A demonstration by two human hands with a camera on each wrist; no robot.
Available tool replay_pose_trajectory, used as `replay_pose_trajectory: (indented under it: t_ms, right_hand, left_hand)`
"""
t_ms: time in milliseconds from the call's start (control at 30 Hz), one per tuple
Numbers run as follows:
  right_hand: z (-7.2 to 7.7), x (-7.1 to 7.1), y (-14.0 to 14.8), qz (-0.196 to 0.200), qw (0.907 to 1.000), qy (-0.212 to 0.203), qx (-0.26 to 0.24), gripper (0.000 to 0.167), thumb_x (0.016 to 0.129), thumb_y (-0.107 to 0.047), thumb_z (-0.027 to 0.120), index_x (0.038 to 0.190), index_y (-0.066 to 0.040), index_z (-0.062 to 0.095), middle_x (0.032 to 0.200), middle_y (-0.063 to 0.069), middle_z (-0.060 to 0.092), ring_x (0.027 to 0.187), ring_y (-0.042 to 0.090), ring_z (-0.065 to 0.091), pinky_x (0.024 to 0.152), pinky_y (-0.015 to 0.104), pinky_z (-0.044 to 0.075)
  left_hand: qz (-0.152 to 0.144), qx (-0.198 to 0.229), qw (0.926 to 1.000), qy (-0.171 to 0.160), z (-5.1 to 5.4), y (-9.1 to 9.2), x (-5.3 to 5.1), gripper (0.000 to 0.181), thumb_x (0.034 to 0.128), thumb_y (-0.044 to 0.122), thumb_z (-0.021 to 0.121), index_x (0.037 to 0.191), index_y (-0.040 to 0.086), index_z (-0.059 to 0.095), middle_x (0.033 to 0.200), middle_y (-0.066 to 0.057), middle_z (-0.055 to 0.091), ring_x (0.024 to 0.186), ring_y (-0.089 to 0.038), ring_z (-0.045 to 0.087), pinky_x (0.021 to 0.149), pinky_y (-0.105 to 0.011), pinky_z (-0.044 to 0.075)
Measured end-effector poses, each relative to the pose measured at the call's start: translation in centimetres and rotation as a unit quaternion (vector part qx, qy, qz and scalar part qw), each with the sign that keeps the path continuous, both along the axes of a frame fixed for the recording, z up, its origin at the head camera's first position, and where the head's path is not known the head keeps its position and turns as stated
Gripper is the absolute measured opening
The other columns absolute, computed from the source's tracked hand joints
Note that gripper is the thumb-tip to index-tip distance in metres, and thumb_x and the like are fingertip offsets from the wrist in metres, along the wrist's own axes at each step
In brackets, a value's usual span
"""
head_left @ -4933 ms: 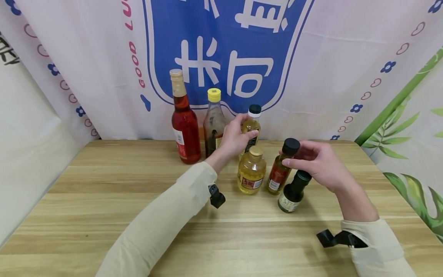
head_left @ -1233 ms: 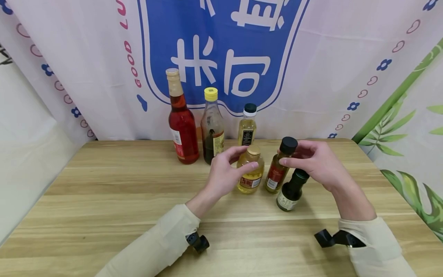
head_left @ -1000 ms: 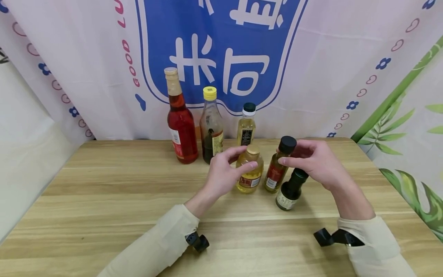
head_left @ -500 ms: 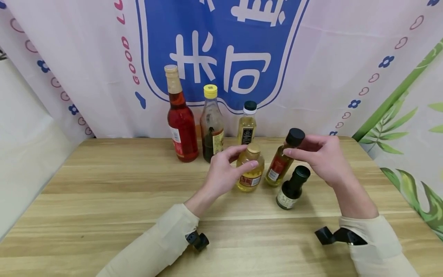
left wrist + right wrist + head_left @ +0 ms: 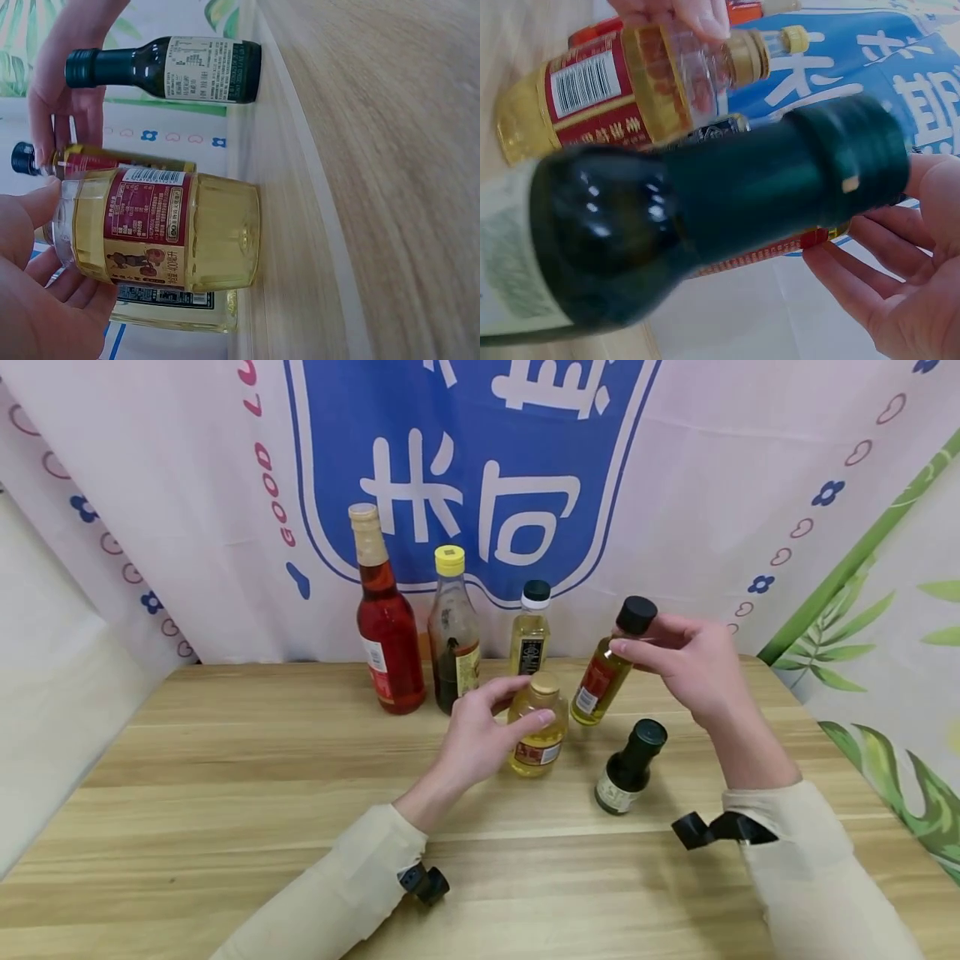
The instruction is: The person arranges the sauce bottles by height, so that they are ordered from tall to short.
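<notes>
My left hand [image 5: 476, 735] holds a squat bottle of golden oil [image 5: 536, 753] around its shoulder, thumb in front; the bottle stands upright on the table. In my right hand [image 5: 693, 668] is a slim oil bottle [image 5: 598, 681] with a black cap and red label, pinched at the neck and tilted. The left wrist view shows the slim bottle's base [image 5: 180, 164] off the table. A small dark green bottle [image 5: 628, 770] with a cream label stands untouched nearer me; it covers much of the right wrist view.
Behind the left hand stand a tall bottle of red liquid [image 5: 392, 647], a yellow-capped bottle of dark liquid [image 5: 455, 627] and a pale oil bottle [image 5: 530, 639] with a dark-and-white cap. A printed curtain [image 5: 675, 485] hangs behind the wooden table [image 5: 262, 760].
My left hand has gone from the pale oil bottle at the back to the squat one and stayed there. My right hand has lifted the slim bottle and carried it back, away from the green bottle.
</notes>
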State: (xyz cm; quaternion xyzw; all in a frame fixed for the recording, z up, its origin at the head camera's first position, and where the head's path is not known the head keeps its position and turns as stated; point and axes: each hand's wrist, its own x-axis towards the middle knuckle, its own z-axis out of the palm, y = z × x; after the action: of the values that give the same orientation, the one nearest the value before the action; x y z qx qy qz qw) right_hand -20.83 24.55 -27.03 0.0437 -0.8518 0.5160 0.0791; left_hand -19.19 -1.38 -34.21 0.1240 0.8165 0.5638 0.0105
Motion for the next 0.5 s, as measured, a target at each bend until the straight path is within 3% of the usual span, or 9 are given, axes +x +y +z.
replay_pose_trajectory:
  t_ms: [267,500]
  right_hand:
    - [0.1,-3.1,-0.3,0.014,0.9998,-0.010,0.009,0.044,0.095,-0.038,0.081,0.129,-0.010,0.075,0.111,-0.007,0.079,0.108,0.009,0.073,0.092,0.025,0.064]
    - [-0.4,-5.5,-0.8,0.023,0.9992,-0.034,0.001,0.045,0.096,-0.035,0.081,0.130,-0.007,0.074,0.119,0.004,0.078,0.114,0.018,0.072,0.103,0.040,0.062]
  left_hand:
    - [-0.009,0.003,1.0000,0.002,-0.1,0.0,0.0,0.059,0.0936,0.035,0.083,0.146,0.017,0.064,0.147,-0.004,0.067,0.139,-0.025,0.062,0.119,-0.049,0.051]
    - [-0.008,0.004,0.9999,0.013,0.0,-0.1,0.0,0.059,0.0934,0.034,0.083,0.146,0.016,0.064,0.146,-0.005,0.068,0.138,-0.026,0.063,0.118,-0.049,0.051]
